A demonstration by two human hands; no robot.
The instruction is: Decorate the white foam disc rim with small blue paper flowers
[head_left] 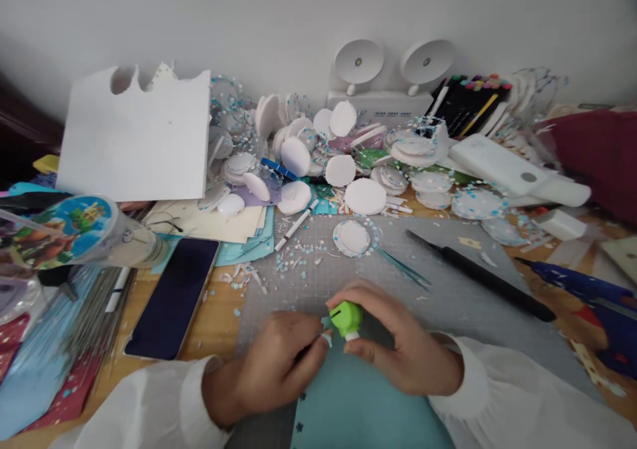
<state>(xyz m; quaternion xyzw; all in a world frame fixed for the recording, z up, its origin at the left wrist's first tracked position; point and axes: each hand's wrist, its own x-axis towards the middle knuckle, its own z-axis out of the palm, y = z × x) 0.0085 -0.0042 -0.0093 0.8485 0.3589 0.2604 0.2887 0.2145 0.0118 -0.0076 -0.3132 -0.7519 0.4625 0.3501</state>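
Observation:
My right hand (393,336) is closed around a small green craft punch (347,318) with a white base, thumb below and fingers above it. Beside the punch, my left hand (281,359) pinches the upper left corner of a light blue sheet of paper (368,402). Small flower-shaped holes run along the sheet's left edge. The sheet lies on a grey cutting mat (279,303). Just beyond my hands are tweezers (404,268) and a white round disc (352,237), with tiny blue and white punched bits scattered to the left.
A black-handled craft knife (478,273) and a blue glue gun (592,296) lie at right. A phone (174,296) and a tilted drink cup (94,230) are at left. White foam discs (365,195) are heaped along the wall, beneath a twin-headed lamp (359,62).

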